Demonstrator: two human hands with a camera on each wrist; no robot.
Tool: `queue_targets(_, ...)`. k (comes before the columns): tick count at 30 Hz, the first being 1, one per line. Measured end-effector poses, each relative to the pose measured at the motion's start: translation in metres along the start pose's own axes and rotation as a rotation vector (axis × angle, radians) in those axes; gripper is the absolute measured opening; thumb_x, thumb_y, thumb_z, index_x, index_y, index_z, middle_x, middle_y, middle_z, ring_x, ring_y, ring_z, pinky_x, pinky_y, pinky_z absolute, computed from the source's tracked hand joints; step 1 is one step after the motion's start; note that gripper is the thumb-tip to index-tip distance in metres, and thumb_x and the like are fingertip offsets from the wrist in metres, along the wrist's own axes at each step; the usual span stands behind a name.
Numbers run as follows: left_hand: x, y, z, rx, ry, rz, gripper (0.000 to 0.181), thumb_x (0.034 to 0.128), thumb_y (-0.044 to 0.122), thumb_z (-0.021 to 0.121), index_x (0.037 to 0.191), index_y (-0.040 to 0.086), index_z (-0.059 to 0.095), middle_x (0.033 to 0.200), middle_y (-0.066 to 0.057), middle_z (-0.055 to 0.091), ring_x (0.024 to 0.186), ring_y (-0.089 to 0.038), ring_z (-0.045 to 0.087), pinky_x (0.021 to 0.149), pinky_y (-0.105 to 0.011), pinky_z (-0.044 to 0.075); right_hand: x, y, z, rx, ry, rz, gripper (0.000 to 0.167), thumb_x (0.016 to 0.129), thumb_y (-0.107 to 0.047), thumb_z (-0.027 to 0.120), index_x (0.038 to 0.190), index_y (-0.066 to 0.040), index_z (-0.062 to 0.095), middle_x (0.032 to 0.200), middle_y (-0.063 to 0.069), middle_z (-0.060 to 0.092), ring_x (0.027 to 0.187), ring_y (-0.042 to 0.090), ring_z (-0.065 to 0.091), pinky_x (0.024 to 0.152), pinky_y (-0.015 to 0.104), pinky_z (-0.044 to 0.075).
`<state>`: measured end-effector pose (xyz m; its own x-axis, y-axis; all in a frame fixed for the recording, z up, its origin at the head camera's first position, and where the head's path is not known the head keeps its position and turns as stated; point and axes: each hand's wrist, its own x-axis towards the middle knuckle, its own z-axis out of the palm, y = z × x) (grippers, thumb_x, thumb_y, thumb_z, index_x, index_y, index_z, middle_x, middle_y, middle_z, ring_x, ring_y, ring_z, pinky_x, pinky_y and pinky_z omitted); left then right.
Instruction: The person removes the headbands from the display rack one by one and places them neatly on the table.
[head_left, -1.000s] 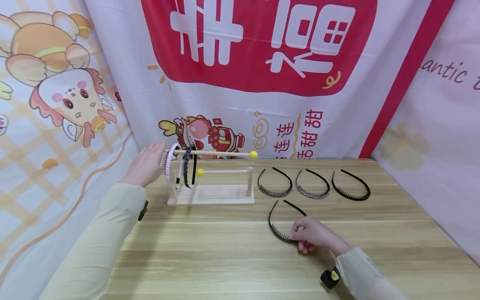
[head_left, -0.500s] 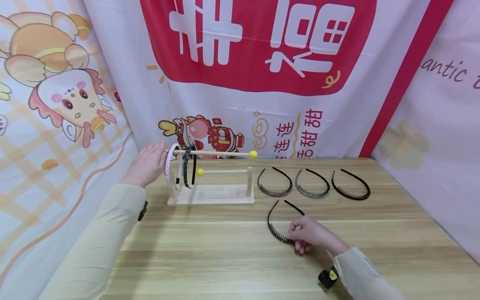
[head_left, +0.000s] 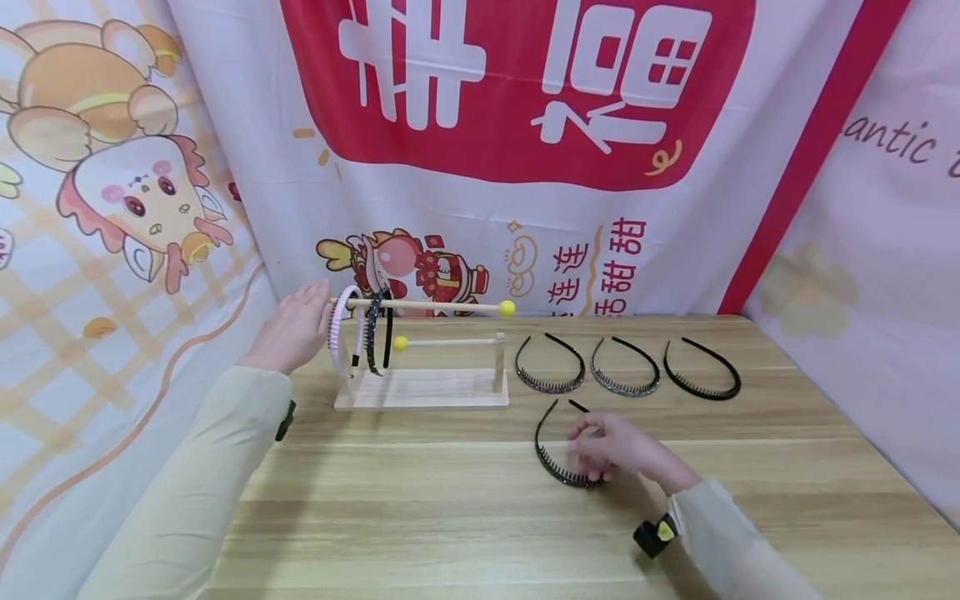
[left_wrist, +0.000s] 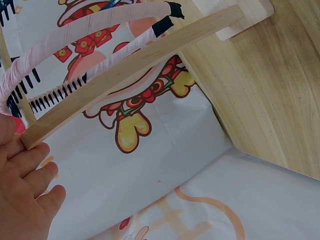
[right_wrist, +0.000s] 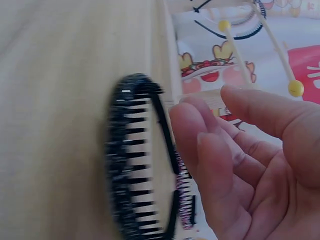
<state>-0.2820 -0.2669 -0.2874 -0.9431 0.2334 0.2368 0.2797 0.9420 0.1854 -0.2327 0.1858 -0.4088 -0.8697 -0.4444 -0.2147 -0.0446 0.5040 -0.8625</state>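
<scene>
While my left grip (head_left: 294, 327), fingers relaxed, touches the rack (head_left: 435, 389), my nearer right grip (head_left: 624, 448) hangs empty, fingers parted, over the right side of the front headband (head_left: 557, 474), its toothed curve toward me on the table (head_left: 420, 525), tips pointing away.

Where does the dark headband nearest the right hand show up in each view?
Head: the dark headband lies low, right of centre, partly hidden by the right hand.
Left wrist: not in it.
Right wrist: mostly left of centre, teeth facing right.
Shared landmark: wooden rack, partial in both wrist views.
</scene>
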Motion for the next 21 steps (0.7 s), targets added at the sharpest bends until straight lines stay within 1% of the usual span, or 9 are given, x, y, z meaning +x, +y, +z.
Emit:
queue_targets(3,0.000,0.000,-0.001,-0.002,0.000,0.000,0.051,0.1010,0.019,0.024,0.141,-0.011,0.013,0.144,-0.031,0.016,0.133,-0.044,0.013,0.109,-0.052,0.006,0.003,-0.008,-0.007,0.017,-0.013,-0.018,0.042,0.087,-0.027,0.063,0.116,0.003,0.052,0.076,0.015,0.064,0.060,0.026,0.061,0.052,0.037,0.054)
queue_targets(5,0.000,0.001,-0.001,-0.002,-0.001,0.000,0.051,0.1010,0.019,0.024,0.141,-0.012,0.014,0.144,-0.031,0.017,0.133,-0.044,0.013,0.109,-0.052,0.006,0.005,-0.015,-0.012,0.021,-0.010,-0.036,0.045,0.087,-0.028,0.063,0.118,0.002,0.051,0.081,0.017,0.064,0.063,0.028,0.061,0.055,0.041,0.055)
queue_targets(9,-0.001,0.001,-0.001,0.004,0.000,-0.001,0.051,0.1008,0.018,0.025,0.141,-0.012,0.014,0.144,-0.032,0.017,0.133,-0.045,0.013,0.109,-0.052,0.006,0.011,-0.029,-0.021,0.002,0.028,-0.048,0.041,0.086,-0.027,0.065,0.116,-0.001,0.054,0.083,0.017,0.063,0.064,0.031,0.062,0.056,0.046,0.055)
queue_targets(11,0.000,0.000,-0.001,0.009,0.002,0.000,0.051,0.1008,0.018,0.025,0.141,-0.012,0.015,0.143,-0.032,0.018,0.132,-0.045,0.014,0.109,-0.052,0.007,0.013,-0.036,-0.024,-0.005,0.049,-0.040,0.039,0.086,-0.025,0.066,0.115,-0.003,0.055,0.084,0.015,0.064,0.065,0.031,0.062,0.057,0.046,0.055)
queue_targets(13,0.000,0.000,-0.001,0.011,0.003,0.001,0.051,0.1008,0.018,0.025,0.141,-0.012,0.015,0.143,-0.032,0.018,0.132,-0.044,0.014,0.109,-0.052,0.007,0.015,-0.043,-0.028,-0.026,0.065,-0.029,0.038,0.086,-0.024,0.066,0.116,-0.004,0.054,0.085,0.012,0.064,0.067,0.030,0.062,0.058,0.043,0.056)
queue_targets(14,0.000,0.000,-0.001,0.013,0.004,0.002,0.051,0.1008,0.018,0.025,0.140,-0.012,0.015,0.143,-0.032,0.018,0.132,-0.044,0.014,0.109,-0.052,0.007,0.017,-0.047,-0.030,-0.027,0.067,-0.031,0.039,0.086,-0.024,0.065,0.117,-0.004,0.053,0.086,0.011,0.063,0.069,0.031,0.062,0.059,0.043,0.056)
queue_targets(19,0.000,0.000,-0.001,0.016,0.003,0.001,0.051,0.1009,0.019,0.025,0.141,-0.012,0.015,0.144,-0.031,0.018,0.133,-0.044,0.014,0.109,-0.052,0.007,0.021,-0.066,-0.040,-0.043,0.080,-0.077,0.042,0.088,-0.023,0.063,0.122,-0.002,0.049,0.094,0.015,0.059,0.070,0.031,0.062,0.061,0.044,0.056)
queue_targets(21,0.000,0.000,-0.001,0.016,0.002,0.001,0.051,0.1009,0.019,0.025,0.141,-0.012,0.015,0.144,-0.031,0.018,0.132,-0.044,0.014,0.109,-0.052,0.008,0.022,-0.073,-0.043,-0.053,0.091,-0.086,0.043,0.088,-0.023,0.063,0.123,-0.002,0.049,0.097,0.015,0.059,0.070,0.030,0.063,0.061,0.043,0.056)
